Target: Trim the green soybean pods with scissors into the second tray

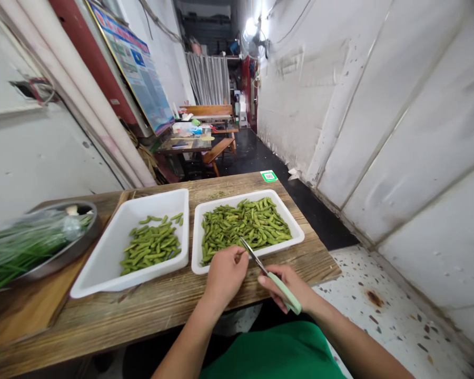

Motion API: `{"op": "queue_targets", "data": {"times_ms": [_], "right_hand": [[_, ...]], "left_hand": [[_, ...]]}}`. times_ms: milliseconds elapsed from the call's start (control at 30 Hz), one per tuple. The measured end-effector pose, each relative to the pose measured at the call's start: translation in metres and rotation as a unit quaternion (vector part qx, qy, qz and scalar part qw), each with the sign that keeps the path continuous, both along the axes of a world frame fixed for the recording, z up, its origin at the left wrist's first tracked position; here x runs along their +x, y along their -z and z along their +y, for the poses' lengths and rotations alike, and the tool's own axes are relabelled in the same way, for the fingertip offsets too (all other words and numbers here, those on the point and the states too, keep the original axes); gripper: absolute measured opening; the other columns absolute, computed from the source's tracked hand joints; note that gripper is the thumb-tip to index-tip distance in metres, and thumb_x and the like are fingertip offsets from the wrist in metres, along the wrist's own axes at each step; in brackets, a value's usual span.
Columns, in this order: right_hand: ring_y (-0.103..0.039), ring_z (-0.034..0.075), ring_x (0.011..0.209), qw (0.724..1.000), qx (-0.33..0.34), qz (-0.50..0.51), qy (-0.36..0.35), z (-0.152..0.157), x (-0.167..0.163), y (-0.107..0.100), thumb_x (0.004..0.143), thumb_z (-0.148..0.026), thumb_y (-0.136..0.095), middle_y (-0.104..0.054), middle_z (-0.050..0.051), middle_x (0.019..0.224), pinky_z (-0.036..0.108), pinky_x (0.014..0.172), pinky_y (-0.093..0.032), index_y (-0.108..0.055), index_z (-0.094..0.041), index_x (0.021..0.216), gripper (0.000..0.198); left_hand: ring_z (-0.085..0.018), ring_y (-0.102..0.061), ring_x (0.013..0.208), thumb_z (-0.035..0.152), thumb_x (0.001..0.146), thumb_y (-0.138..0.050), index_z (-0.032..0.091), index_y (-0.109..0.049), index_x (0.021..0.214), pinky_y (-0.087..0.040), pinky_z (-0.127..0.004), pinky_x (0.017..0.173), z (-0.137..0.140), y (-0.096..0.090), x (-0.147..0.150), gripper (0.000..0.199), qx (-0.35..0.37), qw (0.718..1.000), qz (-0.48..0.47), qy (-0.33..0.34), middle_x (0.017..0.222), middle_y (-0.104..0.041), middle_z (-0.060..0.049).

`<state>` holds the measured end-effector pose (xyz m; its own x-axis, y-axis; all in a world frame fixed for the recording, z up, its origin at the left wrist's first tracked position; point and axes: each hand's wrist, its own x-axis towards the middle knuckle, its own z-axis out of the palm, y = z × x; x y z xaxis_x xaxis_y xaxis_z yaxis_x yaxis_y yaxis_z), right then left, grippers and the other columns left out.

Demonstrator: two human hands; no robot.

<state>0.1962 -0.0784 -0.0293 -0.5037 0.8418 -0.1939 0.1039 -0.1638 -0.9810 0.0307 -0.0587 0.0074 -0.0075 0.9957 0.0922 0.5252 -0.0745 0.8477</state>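
My right hand (284,287) is closed around the pale green handle of a pair of scissors (286,292), whose blades point up and left. Close to the blade tips, my left hand (228,271) is pinched at the near rim of the right white tray (296,231). What its fingertips hold is too small and hidden to make out. Many green edamame pods (247,223) fill that tray. To the left, a second white tray (102,281) contains a smaller heap of edamame pods (152,245).
A metal basin (92,223) with bagged green stalks (31,245) stands on a wooden board (35,310) at the left. A green QR card (269,176) lies at the wooden table's (142,310) far edge. Farther back are another table (169,146) and benches (219,150).
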Motion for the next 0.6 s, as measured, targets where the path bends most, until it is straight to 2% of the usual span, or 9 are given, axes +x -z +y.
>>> {"op": "queue_targets", "data": {"times_ms": [67, 167, 300, 367, 433, 533, 600], "right_hand": [[-0.036, 0.005, 0.027, 1.0, -0.016, 0.015, 0.015, -0.001, -0.003, 0.002, 0.072, -0.057, -0.056, -0.04, -0.009, 0.042, 0.015, 0.026, -0.03, -0.045, -0.017, 0.071, 0.042], [-0.036, 0.004, 0.027, 0.998, -0.03, 0.028, 0.041, -0.001, -0.007, 0.004, 0.071, -0.059, -0.055, -0.041, -0.009, 0.043, 0.015, 0.025, -0.03, -0.044, -0.017, 0.069, 0.044], [-0.033, 0.003, 0.025, 0.997, -0.044, 0.034, 0.061, 0.0, -0.01, 0.006, 0.07, -0.059, -0.056, -0.039, -0.01, 0.041, 0.014, 0.023, -0.025, -0.043, -0.017, 0.065, 0.045], [-0.033, 0.003, 0.027, 0.995, -0.057, 0.045, 0.069, 0.0, -0.01, 0.005, 0.07, -0.059, -0.057, -0.04, -0.009, 0.043, 0.014, 0.024, -0.027, -0.046, -0.016, 0.069, 0.044], [-0.034, 0.003, 0.029, 0.993, -0.059, 0.054, 0.085, 0.0, -0.008, 0.004, 0.071, -0.059, -0.056, -0.041, -0.009, 0.047, 0.014, 0.025, -0.028, -0.049, -0.016, 0.078, 0.044], [-0.034, 0.004, 0.03, 0.994, -0.018, 0.037, 0.099, 0.001, -0.003, 0.001, 0.071, -0.058, -0.057, -0.039, -0.01, 0.047, 0.015, 0.027, -0.03, -0.052, -0.015, 0.09, 0.047], [-0.034, 0.005, 0.03, 0.995, 0.016, 0.008, 0.094, 0.003, 0.001, -0.001, 0.07, -0.057, -0.058, -0.037, -0.01, 0.044, 0.016, 0.028, -0.03, -0.052, -0.015, 0.093, 0.048]], "left_hand": [[-0.013, -0.05, 0.054, 0.027, 0.074, -0.049, 0.018, -0.065, 0.064, -0.032, -0.024, 0.053, 0.002, -0.004, 0.0, 0.021, 0.035, 0.998, 0.059, 0.008, 0.06, -0.061, -0.002], [-0.013, -0.05, 0.054, 0.027, 0.074, -0.05, 0.018, -0.066, 0.07, -0.033, -0.024, 0.053, 0.008, -0.002, 0.0, 0.019, 0.039, 0.997, 0.06, 0.007, 0.062, -0.062, -0.002], [-0.011, -0.048, 0.052, 0.029, 0.071, -0.054, 0.016, -0.065, 0.075, -0.034, -0.023, 0.051, 0.016, 0.008, -0.003, 0.018, 0.018, 1.0, -0.013, -0.015, 0.058, -0.058, 0.0], [-0.01, -0.045, 0.05, 0.029, 0.069, -0.056, 0.015, -0.064, 0.084, -0.034, -0.022, 0.05, 0.018, 0.011, -0.005, 0.022, 0.017, 0.997, -0.065, -0.03, 0.056, -0.054, 0.003], [-0.009, -0.043, 0.048, 0.028, 0.066, -0.059, 0.014, -0.062, 0.085, -0.033, -0.021, 0.049, 0.02, 0.012, -0.008, 0.023, 0.019, 0.991, -0.121, -0.051, 0.053, -0.051, 0.005], [-0.008, -0.043, 0.049, 0.029, 0.063, -0.063, 0.013, -0.062, 0.075, -0.033, -0.019, 0.048, 0.021, 0.011, -0.012, 0.019, 0.018, 0.982, -0.176, -0.069, 0.053, -0.049, 0.004], [-0.008, -0.044, 0.051, 0.032, 0.063, -0.065, 0.013, -0.064, 0.076, -0.034, -0.019, 0.048, 0.021, 0.009, -0.014, 0.023, 0.008, 0.978, -0.199, -0.057, 0.055, -0.05, 0.004]]}}
